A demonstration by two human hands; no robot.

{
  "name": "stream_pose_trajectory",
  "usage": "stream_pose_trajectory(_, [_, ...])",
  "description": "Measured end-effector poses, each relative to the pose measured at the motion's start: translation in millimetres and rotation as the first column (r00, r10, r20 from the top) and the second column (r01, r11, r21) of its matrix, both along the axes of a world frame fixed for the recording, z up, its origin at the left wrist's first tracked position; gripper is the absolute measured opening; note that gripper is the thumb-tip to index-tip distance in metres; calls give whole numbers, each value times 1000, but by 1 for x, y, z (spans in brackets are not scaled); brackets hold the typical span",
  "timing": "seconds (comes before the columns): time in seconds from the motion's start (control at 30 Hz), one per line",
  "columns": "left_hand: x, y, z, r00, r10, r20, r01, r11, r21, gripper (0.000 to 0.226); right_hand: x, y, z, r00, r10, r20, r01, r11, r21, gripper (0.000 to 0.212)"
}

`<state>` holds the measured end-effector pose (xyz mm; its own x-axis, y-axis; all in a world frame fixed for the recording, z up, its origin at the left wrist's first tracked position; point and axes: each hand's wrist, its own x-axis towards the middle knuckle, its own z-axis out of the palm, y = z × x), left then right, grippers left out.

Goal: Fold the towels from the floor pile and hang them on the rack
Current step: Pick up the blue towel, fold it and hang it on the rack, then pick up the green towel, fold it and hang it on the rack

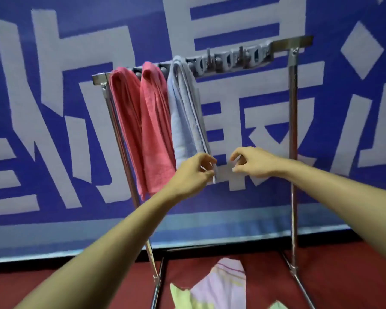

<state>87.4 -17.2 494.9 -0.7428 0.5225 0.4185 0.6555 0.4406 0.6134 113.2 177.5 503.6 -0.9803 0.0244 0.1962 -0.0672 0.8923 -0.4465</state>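
Note:
A steel rack (294, 121) stands before a blue banner. Two folded pink towels (140, 121) hang at the left end of its top bar. A folded light blue towel (184, 117) hangs just right of them. My left hand (195, 172) pinches the lower right corner of the blue towel. My right hand (253, 162) hovers a little to the right of that corner, fingers curled and apart, holding nothing. On the red floor below lies a pile of towels (221, 284), pale pink and yellow-green, partly cut off by the frame's bottom edge.
Grey plastic hooks (234, 59) are clipped along the right half of the top bar. The rack's legs (299, 284) splay out over the red floor. The blue banner (54, 108) with large white characters fills the background.

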Motion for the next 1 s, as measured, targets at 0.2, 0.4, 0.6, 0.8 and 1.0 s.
stream_pose_trajectory(0.2, [10,9,-115,956,-62,287,120,974,-191,29,28,9,-106,972,16,233,-27,999,46,29])
stream_pose_trajectory(0.4, [-15,21,-222,896,-82,436,258,896,-362,21,2,39,-231,906,-46,420,102,989,-111,21])
stream_pose_trajectory(0.6, [-38,40,-334,829,-42,558,317,857,-407,21,-10,71,-362,808,-199,554,281,958,-66,34])
stream_pose_trajectory(0.8, [-56,69,-417,704,14,710,309,895,-323,21,5,105,-465,671,-350,654,454,891,10,31])
stream_pose_trajectory(1.0, [-64,91,-473,604,42,796,318,903,-289,18,1,101,-551,546,-373,750,611,790,-51,32])
